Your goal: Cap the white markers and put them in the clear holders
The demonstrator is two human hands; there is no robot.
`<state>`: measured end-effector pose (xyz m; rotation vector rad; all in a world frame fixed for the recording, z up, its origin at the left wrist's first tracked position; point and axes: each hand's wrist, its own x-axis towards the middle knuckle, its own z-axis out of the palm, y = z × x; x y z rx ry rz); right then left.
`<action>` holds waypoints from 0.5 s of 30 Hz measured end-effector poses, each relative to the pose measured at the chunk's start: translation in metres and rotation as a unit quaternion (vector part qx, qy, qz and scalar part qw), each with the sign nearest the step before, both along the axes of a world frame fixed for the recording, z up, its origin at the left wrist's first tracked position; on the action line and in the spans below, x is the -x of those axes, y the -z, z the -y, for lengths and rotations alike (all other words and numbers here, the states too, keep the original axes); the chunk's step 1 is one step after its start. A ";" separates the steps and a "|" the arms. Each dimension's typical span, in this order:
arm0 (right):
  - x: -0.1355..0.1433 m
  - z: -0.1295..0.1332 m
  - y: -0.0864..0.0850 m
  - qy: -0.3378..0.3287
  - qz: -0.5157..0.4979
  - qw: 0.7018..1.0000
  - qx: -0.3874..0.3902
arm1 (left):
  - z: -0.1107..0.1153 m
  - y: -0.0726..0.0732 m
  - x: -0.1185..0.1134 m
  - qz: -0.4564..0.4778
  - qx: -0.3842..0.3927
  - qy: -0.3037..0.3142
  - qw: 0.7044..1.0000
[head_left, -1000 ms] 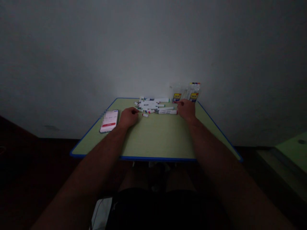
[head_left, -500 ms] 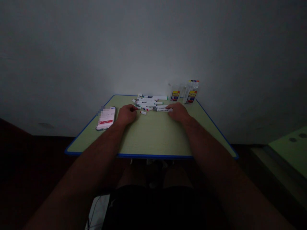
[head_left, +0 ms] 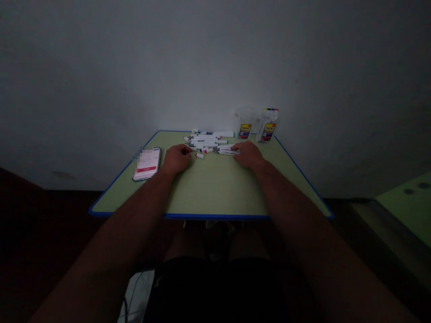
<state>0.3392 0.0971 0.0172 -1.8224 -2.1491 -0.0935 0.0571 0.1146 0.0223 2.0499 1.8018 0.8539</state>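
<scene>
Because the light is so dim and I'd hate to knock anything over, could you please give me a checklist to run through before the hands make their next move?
1. Right hand at the right end of the nearest white markers: ok.
2. Left hand gripping something: cannot tell; its fingertips are too dark and small.
3. Small parts gathered up: not ok; a red-ended cap lies loose on the table.
4. Clear cases upright: ok; both stand toward the far right.
5. Phone lying flat, apart from the markers: ok.
</scene>
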 end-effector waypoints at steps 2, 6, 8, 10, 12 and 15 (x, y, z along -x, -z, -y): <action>0.000 0.000 0.000 0.001 -0.001 1.000 0.006 | 0.000 0.000 0.000 0.003 0.000 -0.001 1.000; 0.002 0.001 -0.001 -0.001 -0.015 1.000 0.019 | 0.000 0.001 0.000 0.005 0.000 0.001 1.000; 0.003 0.000 -0.001 0.000 -0.021 1.000 0.023 | 0.001 0.000 -0.001 0.002 0.000 0.002 1.000; 0.003 0.000 -0.001 0.002 -0.020 0.999 0.024 | 0.003 -0.001 -0.002 -0.001 0.003 0.004 1.000; 0.004 0.001 -0.001 0.001 -0.019 0.999 0.027 | 0.004 -0.001 -0.003 -0.003 0.006 0.008 1.000; 0.005 0.003 -0.002 -0.002 -0.019 0.999 0.029 | 0.004 -0.001 -0.003 -0.006 0.005 0.015 1.000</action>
